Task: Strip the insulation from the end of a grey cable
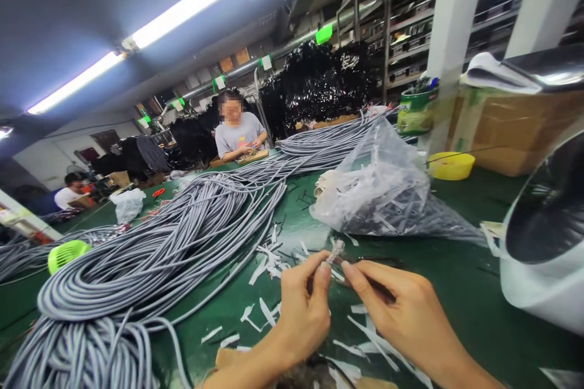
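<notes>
In the head view my left hand (306, 299) pinches a cable end with a frayed, pale, fluffy tuft (336, 249) sticking up past thumb and forefinger. My right hand (396, 299) is closed at the fingertips just to the right, on thin dark strands beside the tuft; their exact form is too small to tell. Both hands are above the green tabletop (456, 292). White paper-like strips (269, 264) lie scattered around and below them. Large coils of grey cable (182, 237) are heaped to the left.
A clear plastic bag of scraps (387, 188) stands ahead, with a yellow dish (451, 165), a green can (415, 110) and a cardboard box (511, 127) behind it. A white sack (538, 279) is at right. A co-worker (239, 130) sits across the table; another person sits far left.
</notes>
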Available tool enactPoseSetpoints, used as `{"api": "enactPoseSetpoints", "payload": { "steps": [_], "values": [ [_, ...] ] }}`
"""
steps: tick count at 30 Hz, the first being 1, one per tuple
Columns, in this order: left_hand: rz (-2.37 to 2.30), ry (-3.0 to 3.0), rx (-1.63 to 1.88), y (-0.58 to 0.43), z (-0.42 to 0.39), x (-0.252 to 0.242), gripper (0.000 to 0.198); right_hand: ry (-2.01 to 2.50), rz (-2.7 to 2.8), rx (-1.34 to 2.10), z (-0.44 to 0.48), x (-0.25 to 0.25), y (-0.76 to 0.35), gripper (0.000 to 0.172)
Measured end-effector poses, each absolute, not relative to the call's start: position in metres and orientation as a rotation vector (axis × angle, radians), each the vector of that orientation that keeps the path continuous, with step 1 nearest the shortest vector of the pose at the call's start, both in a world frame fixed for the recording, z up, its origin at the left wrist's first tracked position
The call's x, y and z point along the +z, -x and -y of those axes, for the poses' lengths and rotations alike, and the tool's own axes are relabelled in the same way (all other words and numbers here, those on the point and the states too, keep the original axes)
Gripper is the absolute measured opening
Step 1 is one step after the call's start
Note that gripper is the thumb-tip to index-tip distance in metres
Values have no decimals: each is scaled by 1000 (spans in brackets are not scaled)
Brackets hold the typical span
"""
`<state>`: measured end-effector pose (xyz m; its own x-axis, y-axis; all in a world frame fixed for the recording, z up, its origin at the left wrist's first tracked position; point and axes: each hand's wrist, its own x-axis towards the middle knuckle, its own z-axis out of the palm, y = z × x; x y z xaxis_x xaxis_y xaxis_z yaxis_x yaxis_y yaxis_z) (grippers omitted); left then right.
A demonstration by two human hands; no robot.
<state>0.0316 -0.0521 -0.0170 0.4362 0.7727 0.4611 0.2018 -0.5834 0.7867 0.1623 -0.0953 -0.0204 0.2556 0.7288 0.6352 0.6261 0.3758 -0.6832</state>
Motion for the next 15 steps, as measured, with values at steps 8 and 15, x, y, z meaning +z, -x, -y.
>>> {"api": "enactPoseSetpoints", "payload": {
  "steps": [8, 15],
  "values": [
    [-754, -2004, 1122, -29, 53, -17, 42, 1262, 1461, 50, 96, -23, -163, 50],
    [-745, -1980, 1100, -30, 55, -17, 42, 1207, 1479, -66, 96, -24, -162, 43]
  ]
}}
